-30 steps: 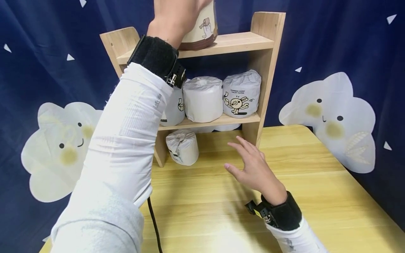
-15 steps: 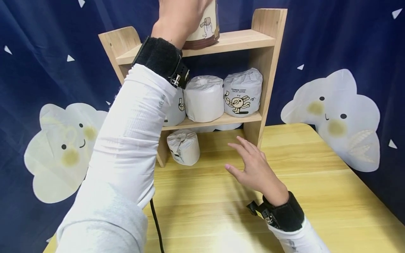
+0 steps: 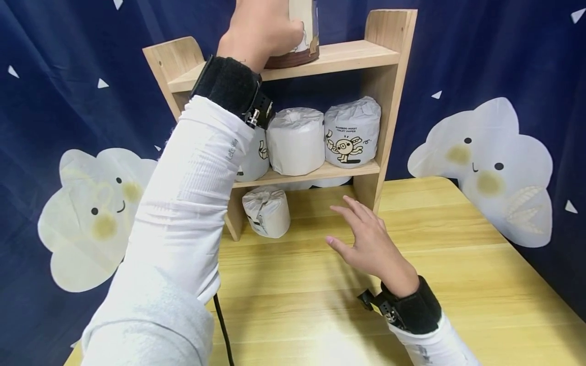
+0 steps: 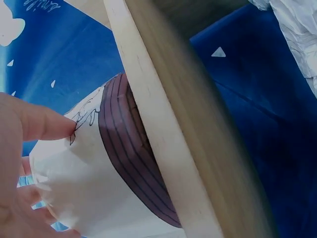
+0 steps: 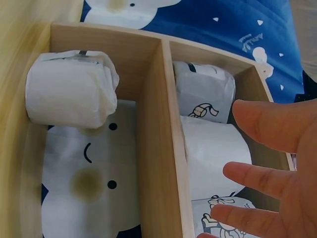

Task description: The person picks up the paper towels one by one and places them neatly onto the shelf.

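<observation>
At the top shelf of a wooden rack, my left hand grips a cream pack with a brown striped base. In the left wrist view the thumb presses over a line drawing on the pack, with the other fingers round its far side. The base stands at the shelf's front edge; its upper part is cut off in the head view. My right hand hovers over the table with fingers spread, holding nothing. Near it, a white wrapped toilet roll sits under the rack's middle shelf.
Three wrapped toilet rolls stand on the middle shelf: a plain white one, a printed one at right, and another partly behind my left arm. A black cable crosses the wooden table. Dark blue curtain hangs behind.
My left hand has shifted on the pack: its thumb now shows over the printed drawing that was uncovered before. The right hand has stayed in place. The head view has tilted slightly.
</observation>
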{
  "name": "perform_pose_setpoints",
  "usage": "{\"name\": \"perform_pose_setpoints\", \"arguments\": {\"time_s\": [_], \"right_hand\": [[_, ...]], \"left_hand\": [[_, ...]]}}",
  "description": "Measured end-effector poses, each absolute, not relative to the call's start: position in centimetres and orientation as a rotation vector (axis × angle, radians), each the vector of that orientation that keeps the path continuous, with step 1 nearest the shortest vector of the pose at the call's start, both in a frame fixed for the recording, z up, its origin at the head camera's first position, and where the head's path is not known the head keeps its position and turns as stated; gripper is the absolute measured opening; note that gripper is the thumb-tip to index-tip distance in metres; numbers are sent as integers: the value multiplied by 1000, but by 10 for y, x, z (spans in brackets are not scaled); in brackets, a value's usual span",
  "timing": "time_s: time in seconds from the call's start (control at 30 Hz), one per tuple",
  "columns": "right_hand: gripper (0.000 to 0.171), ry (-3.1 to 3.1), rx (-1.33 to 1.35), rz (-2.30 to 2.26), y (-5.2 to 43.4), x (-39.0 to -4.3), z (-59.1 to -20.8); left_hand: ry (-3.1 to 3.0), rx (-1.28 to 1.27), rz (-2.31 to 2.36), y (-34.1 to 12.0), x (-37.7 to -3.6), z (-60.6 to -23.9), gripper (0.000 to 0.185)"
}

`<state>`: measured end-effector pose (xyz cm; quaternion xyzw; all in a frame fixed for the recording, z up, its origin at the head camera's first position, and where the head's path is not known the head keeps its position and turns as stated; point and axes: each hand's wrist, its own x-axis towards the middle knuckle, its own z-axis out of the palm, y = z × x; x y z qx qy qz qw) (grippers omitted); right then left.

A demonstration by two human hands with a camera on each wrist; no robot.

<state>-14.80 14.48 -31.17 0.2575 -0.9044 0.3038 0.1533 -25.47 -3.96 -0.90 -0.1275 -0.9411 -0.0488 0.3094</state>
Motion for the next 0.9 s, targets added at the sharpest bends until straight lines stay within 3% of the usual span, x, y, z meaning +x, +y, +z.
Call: {"name": "perform_pose_setpoints", "arguments": {"time_s": [0.9], "right_hand": [[60, -2551, 765, 895, 136, -157, -321]], "left_hand": [[-2370, -398, 60, -50, -290, -30, 69]]}}
